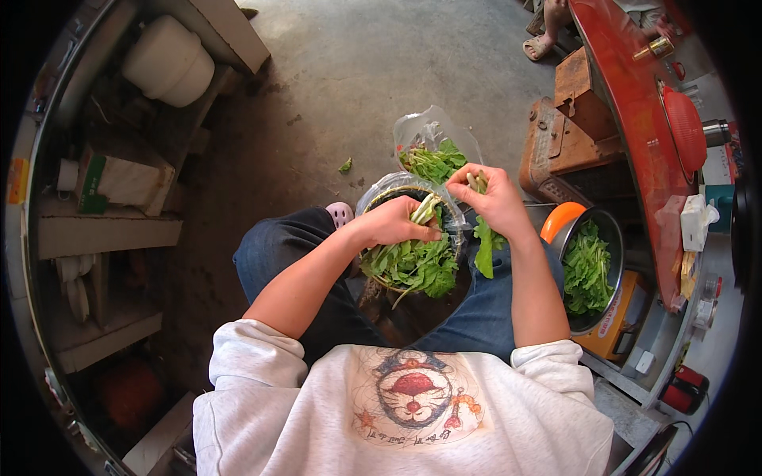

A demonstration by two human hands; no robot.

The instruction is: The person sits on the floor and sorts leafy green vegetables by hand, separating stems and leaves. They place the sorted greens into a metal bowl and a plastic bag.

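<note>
My left hand (399,223) grips a bunch of leafy greens (411,262) by their pale stems, its leaves hanging over a plastic-lined bin (375,196) between my knees. My right hand (491,199), up and to the right, is closed around a few more stems, with green leaves (488,247) dangling below it over my thigh. Beyond the bin, an open clear plastic bag (437,122) on the floor holds more greens (434,163). At my right side stands a metal pan (621,262) with loose leaves (586,271) inside.
A red table (619,83) runs along the right, bearing a red mesh cover (684,128). Rusty metal boxes (574,143) stand beneath. Shelves with a white container (169,62) and a carton (128,178) line the left. A person's sandaled foot (537,47) is at the upper right.
</note>
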